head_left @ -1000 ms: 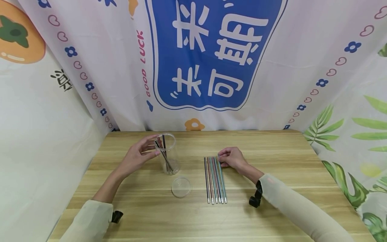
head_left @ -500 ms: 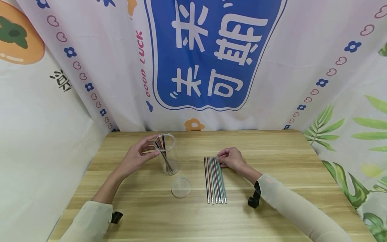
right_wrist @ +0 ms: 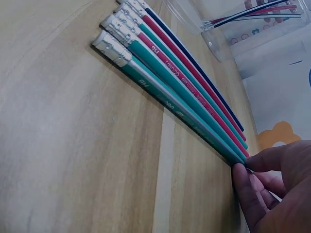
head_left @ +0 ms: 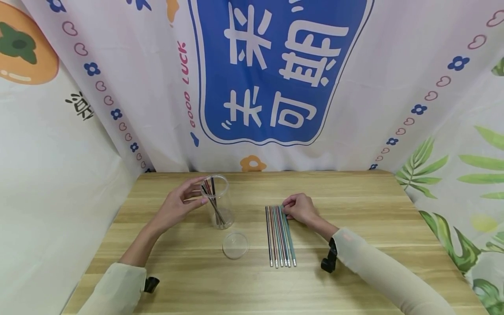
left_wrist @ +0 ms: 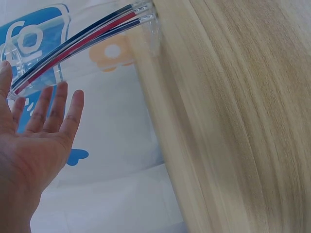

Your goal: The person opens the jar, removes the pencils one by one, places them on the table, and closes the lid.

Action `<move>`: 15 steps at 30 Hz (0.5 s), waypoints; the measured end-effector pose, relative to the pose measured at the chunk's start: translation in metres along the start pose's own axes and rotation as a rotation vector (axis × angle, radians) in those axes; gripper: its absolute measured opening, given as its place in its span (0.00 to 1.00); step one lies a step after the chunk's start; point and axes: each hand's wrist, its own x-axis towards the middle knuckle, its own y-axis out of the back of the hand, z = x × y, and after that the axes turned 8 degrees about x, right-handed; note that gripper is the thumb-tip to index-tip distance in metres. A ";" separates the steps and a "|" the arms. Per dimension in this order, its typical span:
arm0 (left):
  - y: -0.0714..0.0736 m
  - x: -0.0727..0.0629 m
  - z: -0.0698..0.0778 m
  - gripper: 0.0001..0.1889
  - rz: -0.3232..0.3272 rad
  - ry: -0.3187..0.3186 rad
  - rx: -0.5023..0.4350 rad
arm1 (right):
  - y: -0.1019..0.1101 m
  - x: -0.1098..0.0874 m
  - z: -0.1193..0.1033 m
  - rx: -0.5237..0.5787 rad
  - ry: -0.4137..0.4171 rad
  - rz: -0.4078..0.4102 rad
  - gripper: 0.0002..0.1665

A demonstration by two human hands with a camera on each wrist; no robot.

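In the head view, a clear plastic jar (head_left: 226, 205) stands upright, with several pencils (head_left: 215, 205) leaning inside it. My left hand (head_left: 182, 199) is at the jar's left side, thumb in front and fingers behind; the left wrist view shows these fingers (left_wrist: 57, 109) fairly straight, with the palm off the jar. A row of pencils (head_left: 278, 236) lies side by side on the table, eraser ends toward me. My right hand (head_left: 301, 208) pinches the far end of the outermost green pencil (right_wrist: 170, 109) between thumb and fingertips. That pencil's far tip is hidden by the fingers.
A round clear lid (head_left: 236, 245) lies flat on the wooden table (head_left: 189, 271), between the jar and the pencil row. Behind the table's far edge hangs a printed cloth (head_left: 220, 153). More printed cloth covers both sides.
My right hand has shifted very slightly left, and the green pencil's eraser end stands a little farther from its neighbour. The left hand and the jar hold their place.
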 end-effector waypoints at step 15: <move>0.000 0.000 0.000 0.34 0.002 -0.011 -0.032 | 0.002 0.003 -0.001 -0.113 0.110 0.013 0.06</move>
